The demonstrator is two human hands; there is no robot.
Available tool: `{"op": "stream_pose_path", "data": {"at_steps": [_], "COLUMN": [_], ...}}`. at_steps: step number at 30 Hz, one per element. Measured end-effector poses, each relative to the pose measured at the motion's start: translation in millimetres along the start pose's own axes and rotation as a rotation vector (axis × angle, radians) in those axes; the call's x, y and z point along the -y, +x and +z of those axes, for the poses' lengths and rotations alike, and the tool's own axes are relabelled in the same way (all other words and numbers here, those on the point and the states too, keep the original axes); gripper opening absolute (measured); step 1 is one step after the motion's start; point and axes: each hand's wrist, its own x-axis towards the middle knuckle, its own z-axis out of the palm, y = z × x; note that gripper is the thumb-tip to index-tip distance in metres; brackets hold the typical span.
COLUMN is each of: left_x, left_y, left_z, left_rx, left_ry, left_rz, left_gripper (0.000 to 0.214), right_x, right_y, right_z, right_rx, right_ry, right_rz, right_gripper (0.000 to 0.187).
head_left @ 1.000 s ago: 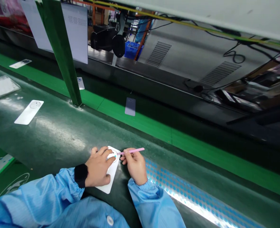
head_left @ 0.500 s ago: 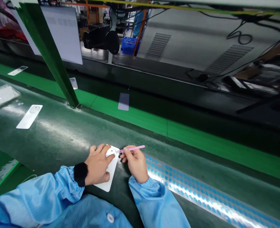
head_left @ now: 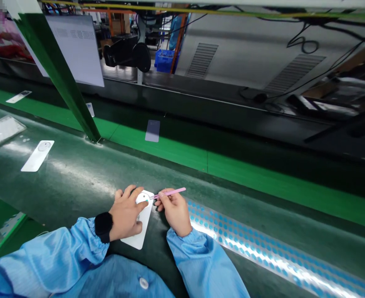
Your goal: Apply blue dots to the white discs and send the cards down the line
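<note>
A white phone back cover (head_left: 142, 231) with a round camera ring lies tilted on the dark green bench. My left hand (head_left: 127, 215) holds it down, fingers spread, the index fingertip on the ring area and the thumb on the cover's face. A small teal spot shows beside that fingertip. My right hand (head_left: 174, 209) is closed on pink tweezers (head_left: 176, 191); their tips touch or hover just over the ring's right side. Whatever may be between the tips is too small to make out. The hand covers much of the cover's left side.
Right of my hand runs a clear strip of blue round stickers (head_left: 247, 244). Another white back cover (head_left: 38, 156) lies to the left, near a plastic-wrapped stack (head_left: 2, 132). Beyond, a green belt (head_left: 182, 153) carries a grey cover (head_left: 152, 130). A green post (head_left: 61, 78) rises at left.
The view has shifted slightly. The index finger of my left hand has moved a little, and a teal spot now shows by its tip. Both hands keep their hold.
</note>
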Motion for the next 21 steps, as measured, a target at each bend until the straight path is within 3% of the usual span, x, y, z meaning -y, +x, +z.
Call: {"op": "stream_pose_path", "data": {"at_steps": [13, 21], "left_x": [1.5, 0.7], "left_y": [1.2, -1.2], "left_z": [2.3, 7.4], "left_rx": [-0.038, -0.081], "left_ry": [-0.013, 0.009], "left_rz": [-0.045, -0.008], "left_gripper": [0.052, 0.040], "right_x": [2.6, 3.9], "right_y": [0.8, 1.5], "right_z": [1.8, 2.1], "right_rx": [-0.002, 0.000], "right_ry": [0.023, 0.012], "right_rz": [-0.015, -0.012], "right_gripper": [0.042, 0.045]}}
